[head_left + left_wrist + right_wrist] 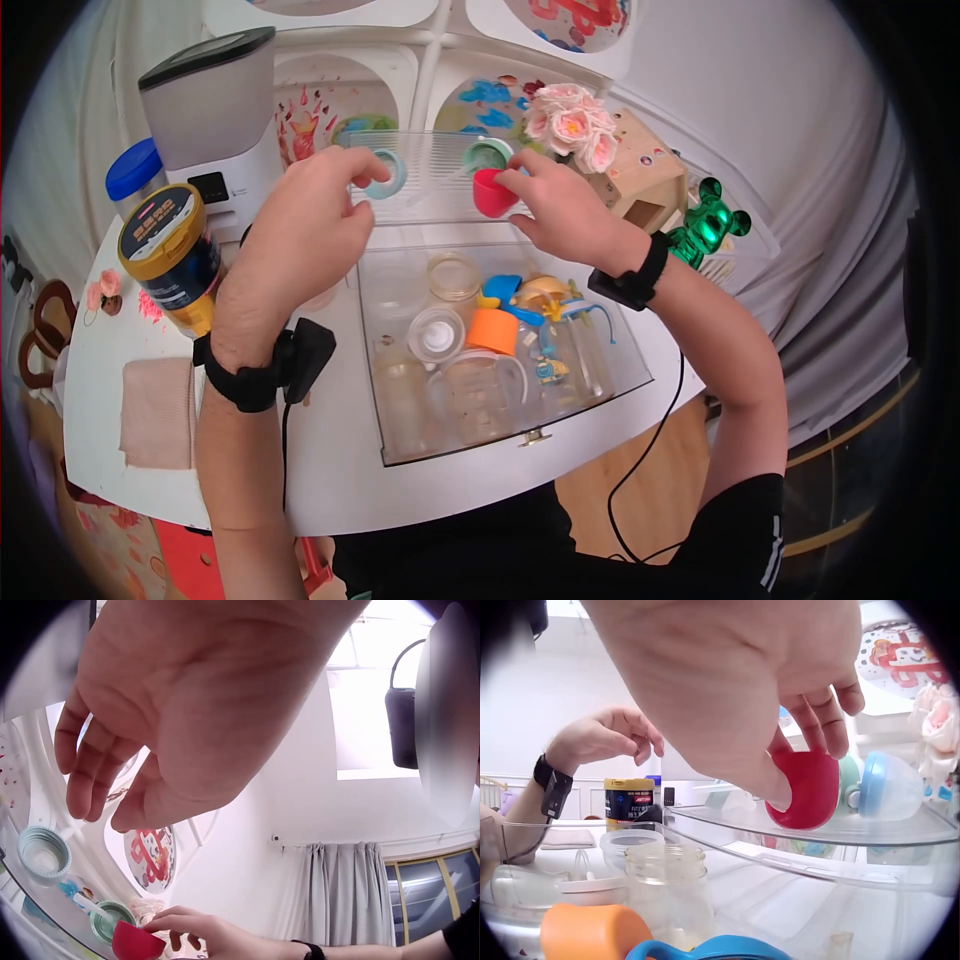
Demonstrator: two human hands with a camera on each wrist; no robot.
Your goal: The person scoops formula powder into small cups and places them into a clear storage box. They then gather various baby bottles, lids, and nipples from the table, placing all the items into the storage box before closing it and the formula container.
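My right hand [565, 205] pinches a small red cup [493, 196] between thumb and fingers, over the ribbed clear lid [430, 207] at the back of the table. Right behind the cup is a pale green round cap [484, 152]. My left hand [315, 205] holds nothing; its fingers hang loosely bent above the lid's left part. In the head view its fingertips overlap a light blue screw ring [400, 177], while the left wrist view shows the ring [45, 856] apart from them. A clear bottle with a blue collar [874, 784] lies beyond the red cup.
A clear box [375, 400] in front holds jars, an orange cap [492, 332], blue pieces and a handled bottle. At left stand a white appliance [215, 120], a yellow-lidded tub [170, 250] and a folded cloth [158, 412]. Pink roses [570, 125] and a green bear figure [708, 225] are at right.
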